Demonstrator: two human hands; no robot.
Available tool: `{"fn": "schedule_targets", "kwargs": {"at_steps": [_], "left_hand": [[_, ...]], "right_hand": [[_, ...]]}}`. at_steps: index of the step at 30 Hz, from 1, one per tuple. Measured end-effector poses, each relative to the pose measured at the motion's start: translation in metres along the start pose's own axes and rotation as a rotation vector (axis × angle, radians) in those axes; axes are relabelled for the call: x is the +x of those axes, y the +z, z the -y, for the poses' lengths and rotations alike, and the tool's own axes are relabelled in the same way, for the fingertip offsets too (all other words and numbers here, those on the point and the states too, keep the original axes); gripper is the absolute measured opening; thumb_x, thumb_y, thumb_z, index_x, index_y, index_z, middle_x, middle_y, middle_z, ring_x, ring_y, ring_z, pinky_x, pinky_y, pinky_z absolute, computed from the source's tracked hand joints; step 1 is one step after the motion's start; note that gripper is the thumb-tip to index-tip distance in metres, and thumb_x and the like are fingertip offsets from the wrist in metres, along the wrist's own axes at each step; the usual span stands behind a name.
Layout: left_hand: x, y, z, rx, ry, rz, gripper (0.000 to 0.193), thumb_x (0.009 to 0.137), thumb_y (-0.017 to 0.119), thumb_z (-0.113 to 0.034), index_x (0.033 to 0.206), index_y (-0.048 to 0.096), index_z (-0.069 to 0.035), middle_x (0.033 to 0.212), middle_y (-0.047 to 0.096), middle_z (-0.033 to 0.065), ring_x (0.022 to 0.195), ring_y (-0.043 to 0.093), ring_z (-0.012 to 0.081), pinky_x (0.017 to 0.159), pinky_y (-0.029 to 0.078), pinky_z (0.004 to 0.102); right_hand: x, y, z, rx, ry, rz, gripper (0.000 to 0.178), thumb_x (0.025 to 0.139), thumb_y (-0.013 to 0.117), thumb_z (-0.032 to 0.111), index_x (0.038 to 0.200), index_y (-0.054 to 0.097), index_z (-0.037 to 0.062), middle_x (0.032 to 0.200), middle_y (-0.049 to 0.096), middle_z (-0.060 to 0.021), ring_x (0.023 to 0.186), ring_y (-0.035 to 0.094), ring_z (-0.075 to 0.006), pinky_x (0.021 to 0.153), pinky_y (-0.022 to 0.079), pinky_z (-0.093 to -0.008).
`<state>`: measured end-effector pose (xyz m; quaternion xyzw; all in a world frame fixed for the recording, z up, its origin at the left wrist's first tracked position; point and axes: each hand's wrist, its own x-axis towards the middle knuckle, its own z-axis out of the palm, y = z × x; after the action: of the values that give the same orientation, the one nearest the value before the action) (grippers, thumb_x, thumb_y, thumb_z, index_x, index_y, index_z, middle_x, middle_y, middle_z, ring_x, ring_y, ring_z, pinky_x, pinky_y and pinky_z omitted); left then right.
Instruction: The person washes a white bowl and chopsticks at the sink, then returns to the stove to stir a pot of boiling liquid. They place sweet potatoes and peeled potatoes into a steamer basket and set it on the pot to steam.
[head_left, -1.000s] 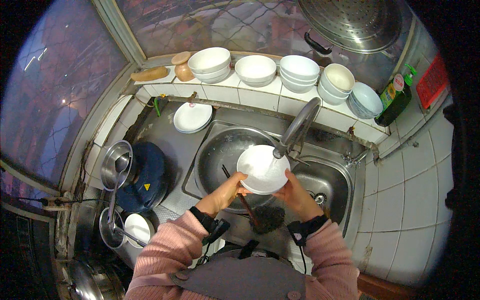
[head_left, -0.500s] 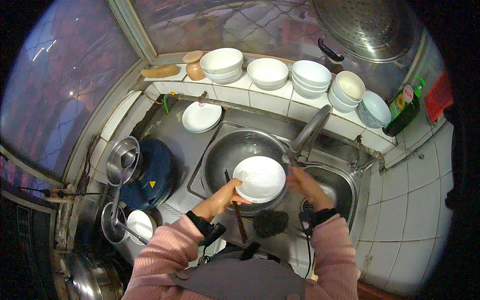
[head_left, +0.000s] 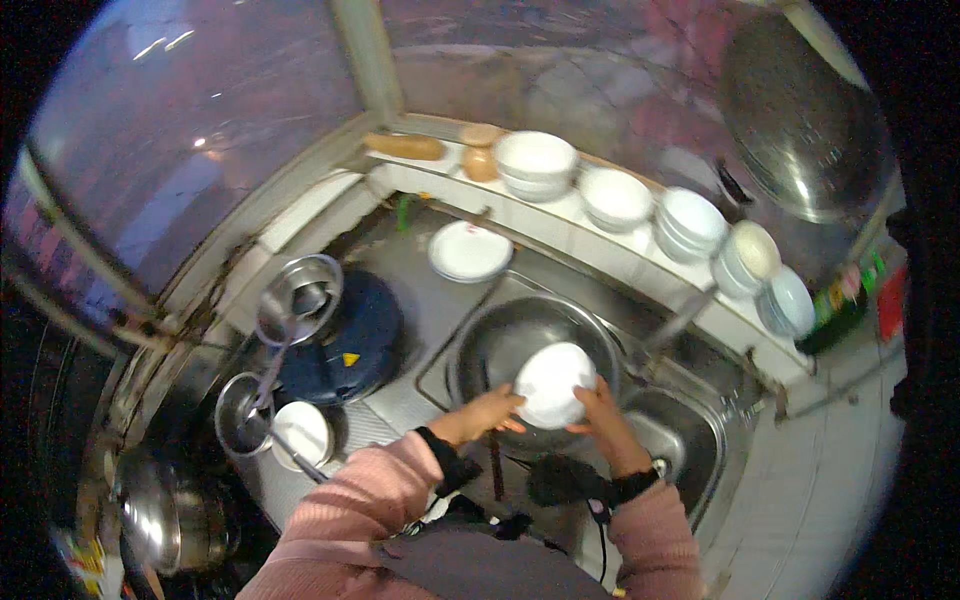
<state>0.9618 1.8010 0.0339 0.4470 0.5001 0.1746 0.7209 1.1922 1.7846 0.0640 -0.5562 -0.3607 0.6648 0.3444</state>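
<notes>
A white bowl (head_left: pixel 557 385) is held tilted over the large steel basin (head_left: pixel 466 350) in the sink. My left hand (head_left: pixel 490 412) grips its left rim, and my right hand (head_left: pixel 605 420) closes on its right side. Motion blur makes it hard to tell which face of the bowl shows. Dark chopsticks (head_left: pixel 496 470) lie beside my left hand, their upper part leaning into the basin. Below the bowl, on the sink's near edge, rests a dark scouring pad (head_left: pixel 560 481). The tap (head_left: pixel 678 325) stands just beyond my right hand.
Several stacked bowls (head_left: pixel 690 225) line the tiled ledge, with a green bottle (head_left: pixel 835 312) at its right end. White plates (head_left: pixel 470 250) sit behind the basin. To the left are a dark blue round lid (head_left: pixel 365 330), steel bowls (head_left: pixel 262 318) with ladles, and a white bowl (head_left: pixel 300 437).
My right hand has come from beside the tap onto the bowl's right side. The bowl has been tilted. The whole view has swung, shifting the scene rightward.
</notes>
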Motion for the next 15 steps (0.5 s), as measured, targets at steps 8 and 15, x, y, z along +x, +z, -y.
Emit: {"fn": "schedule_targets", "kwargs": {"at_steps": [8, 15], "left_hand": [[-0.007, 0.004, 0.007, -0.061, 0.003, -0.048, 0.082, 0.088, 0.059, -0.034, 0.145, 0.012, 0.002, 0.131, 0.046, 0.0222, 0.088, 0.065, 0.0239, 0.076, 0.047, 0.0285], [-0.016, 0.004, -0.007, 0.334, 0.316, -0.276, 0.068, 0.086, 0.059, -0.033, 0.140, 0.031, -0.002, 0.123, 0.054, 0.0178, 0.089, 0.064, 0.0257, 0.082, 0.047, 0.0373]], "right_hand": [[0.008, -0.002, -0.009, -0.814, -0.527, -0.286, 0.082, 0.066, 0.068, 0.026, 0.137, 0.035, 0.0030, 0.123, 0.045, -0.0247, 0.114, 0.047, -0.0389, 0.095, 0.040, -0.0436], [-0.023, 0.017, 0.013, -1.004, -0.695, -0.305, 0.080, 0.062, 0.072, 0.026, 0.134, 0.041, 0.0079, 0.115, 0.050, -0.0215, 0.106, 0.050, -0.0379, 0.091, 0.042, -0.0450]]}}
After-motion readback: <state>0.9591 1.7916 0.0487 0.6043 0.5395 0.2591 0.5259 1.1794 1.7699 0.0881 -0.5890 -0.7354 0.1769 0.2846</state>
